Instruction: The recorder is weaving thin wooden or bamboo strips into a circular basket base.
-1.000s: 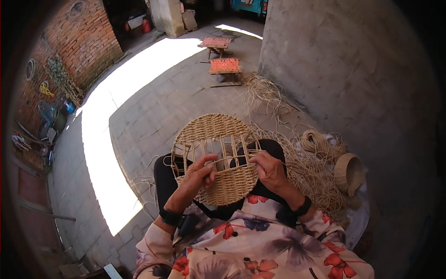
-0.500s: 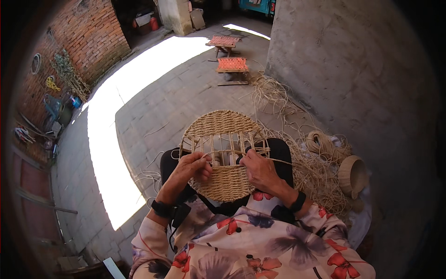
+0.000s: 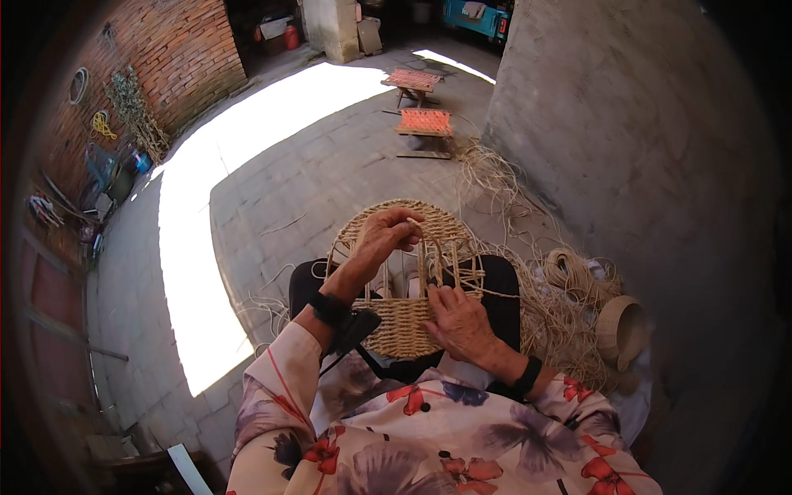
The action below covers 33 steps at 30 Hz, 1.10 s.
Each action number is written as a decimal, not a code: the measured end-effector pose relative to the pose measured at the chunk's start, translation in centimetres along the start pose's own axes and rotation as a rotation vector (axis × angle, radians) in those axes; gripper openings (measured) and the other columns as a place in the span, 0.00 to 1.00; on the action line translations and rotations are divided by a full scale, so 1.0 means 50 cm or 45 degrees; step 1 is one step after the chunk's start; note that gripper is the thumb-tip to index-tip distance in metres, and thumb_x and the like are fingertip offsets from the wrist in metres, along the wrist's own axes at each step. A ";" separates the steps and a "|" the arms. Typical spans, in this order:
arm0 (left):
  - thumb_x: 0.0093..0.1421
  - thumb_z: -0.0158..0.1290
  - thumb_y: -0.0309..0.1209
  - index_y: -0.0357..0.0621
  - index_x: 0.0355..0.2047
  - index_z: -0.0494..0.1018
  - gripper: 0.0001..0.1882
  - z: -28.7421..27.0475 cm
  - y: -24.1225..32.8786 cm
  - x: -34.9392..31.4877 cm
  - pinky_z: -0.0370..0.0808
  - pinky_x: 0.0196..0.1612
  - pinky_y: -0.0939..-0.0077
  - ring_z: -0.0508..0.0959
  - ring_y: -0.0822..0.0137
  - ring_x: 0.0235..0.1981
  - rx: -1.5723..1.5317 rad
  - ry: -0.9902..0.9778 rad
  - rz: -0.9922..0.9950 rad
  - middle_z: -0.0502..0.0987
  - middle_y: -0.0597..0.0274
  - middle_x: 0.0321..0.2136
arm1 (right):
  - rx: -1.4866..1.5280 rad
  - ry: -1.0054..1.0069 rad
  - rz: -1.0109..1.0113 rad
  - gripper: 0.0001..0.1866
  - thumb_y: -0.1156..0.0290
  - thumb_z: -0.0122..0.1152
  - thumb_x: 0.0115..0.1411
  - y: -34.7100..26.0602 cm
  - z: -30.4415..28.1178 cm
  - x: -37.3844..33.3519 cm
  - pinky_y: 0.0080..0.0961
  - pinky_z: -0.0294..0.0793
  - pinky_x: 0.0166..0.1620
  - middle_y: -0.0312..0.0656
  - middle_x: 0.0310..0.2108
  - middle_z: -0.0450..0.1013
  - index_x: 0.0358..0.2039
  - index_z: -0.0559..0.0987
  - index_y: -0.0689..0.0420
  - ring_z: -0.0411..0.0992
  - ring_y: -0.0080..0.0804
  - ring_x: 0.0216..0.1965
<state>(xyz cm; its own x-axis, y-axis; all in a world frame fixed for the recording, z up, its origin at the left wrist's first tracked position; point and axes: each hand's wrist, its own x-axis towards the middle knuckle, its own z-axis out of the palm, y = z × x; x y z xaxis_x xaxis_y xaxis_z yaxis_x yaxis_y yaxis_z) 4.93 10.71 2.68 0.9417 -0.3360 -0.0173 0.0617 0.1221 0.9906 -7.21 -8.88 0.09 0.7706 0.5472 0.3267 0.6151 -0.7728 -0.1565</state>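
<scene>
An oval woven straw panel [image 3: 396, 318] lies across my lap. Its far and near parts are closely woven, while the middle shows bare upright cords with gaps. My left hand [image 3: 384, 239] is raised over the far part, fingertips pinched on a straw cord [image 3: 423, 247] that runs down to the middle of the panel. On the near right of the weave rests my right hand [image 3: 464, 323], its fingers curled in and gripping beside the bare cords. A loose cord end trails right from the panel, over my dark trouser leg.
Tangled straw cord [image 3: 553, 322] heaps on the floor at my right, with a coil [image 3: 569, 272] and a woven basket [image 3: 620, 332]. Two folding stools with orange-red seats [image 3: 425, 122] stand ahead. A plastered wall [image 3: 635, 165] rises at right, a brick wall [image 3: 173, 49] at far left.
My left hand has moved up and right from the panel's left middle, drawing the cord upward. My right hand has shifted slightly down, staying on the panel. The view has turned a little.
</scene>
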 end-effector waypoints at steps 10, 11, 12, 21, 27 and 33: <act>0.60 0.54 0.34 0.46 0.47 0.76 0.15 0.036 -0.031 -0.006 0.77 0.35 0.62 0.80 0.53 0.30 1.091 -0.278 0.130 0.80 0.51 0.29 | 0.361 -0.147 0.171 0.12 0.63 0.63 0.52 0.043 -0.003 0.036 0.40 0.74 0.39 0.47 0.37 0.67 0.34 0.82 0.55 0.72 0.44 0.41; 0.58 0.56 0.34 0.47 0.46 0.77 0.15 0.039 -0.031 -0.009 0.76 0.38 0.55 0.80 0.45 0.31 1.096 -0.344 0.196 0.80 0.48 0.30 | 0.367 -0.128 0.173 0.11 0.63 0.63 0.52 0.043 -0.004 0.036 0.40 0.74 0.39 0.47 0.37 0.67 0.34 0.82 0.55 0.73 0.44 0.41; 0.58 0.56 0.34 0.47 0.46 0.77 0.15 0.046 -0.032 -0.009 0.76 0.38 0.55 0.80 0.45 0.31 1.095 -0.340 0.196 0.80 0.48 0.30 | 0.372 -0.111 0.176 0.11 0.64 0.63 0.52 0.043 -0.005 0.036 0.40 0.74 0.39 0.47 0.37 0.67 0.34 0.82 0.54 0.73 0.44 0.41; 0.61 0.53 0.31 0.47 0.58 0.66 0.24 0.013 -0.010 -0.097 0.70 0.28 0.80 0.73 0.77 0.24 0.259 -0.201 -0.298 0.73 0.68 0.22 | 0.408 0.031 0.232 0.12 0.73 0.61 0.50 0.042 0.015 0.023 0.39 0.74 0.36 0.45 0.33 0.66 0.37 0.77 0.54 0.73 0.44 0.37; 0.64 0.50 0.32 0.40 0.55 0.69 0.20 -0.084 0.009 -0.214 0.65 0.23 0.82 0.67 0.79 0.19 0.313 -0.154 -0.341 0.70 0.71 0.21 | 0.458 0.079 0.230 0.11 0.77 0.61 0.49 0.028 0.005 0.029 0.36 0.74 0.35 0.45 0.33 0.66 0.36 0.76 0.56 0.73 0.43 0.36; 0.61 0.57 0.35 0.39 0.33 0.78 0.11 -0.122 0.001 -0.192 0.68 0.26 0.81 0.71 0.79 0.22 0.340 -0.074 -0.400 0.74 0.70 0.21 | 0.444 0.082 -0.116 0.17 0.77 0.60 0.50 -0.023 0.029 0.065 0.35 0.75 0.36 0.45 0.35 0.66 0.43 0.74 0.60 0.73 0.43 0.37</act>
<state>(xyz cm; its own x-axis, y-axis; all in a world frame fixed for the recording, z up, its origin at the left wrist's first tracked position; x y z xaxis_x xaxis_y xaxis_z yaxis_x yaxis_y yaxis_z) -2.09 19.66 2.06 0.8699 -0.3717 -0.3244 0.2479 -0.2391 0.9388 -5.18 -5.74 -0.01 0.7047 0.5788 0.4104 0.7093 -0.5597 -0.4286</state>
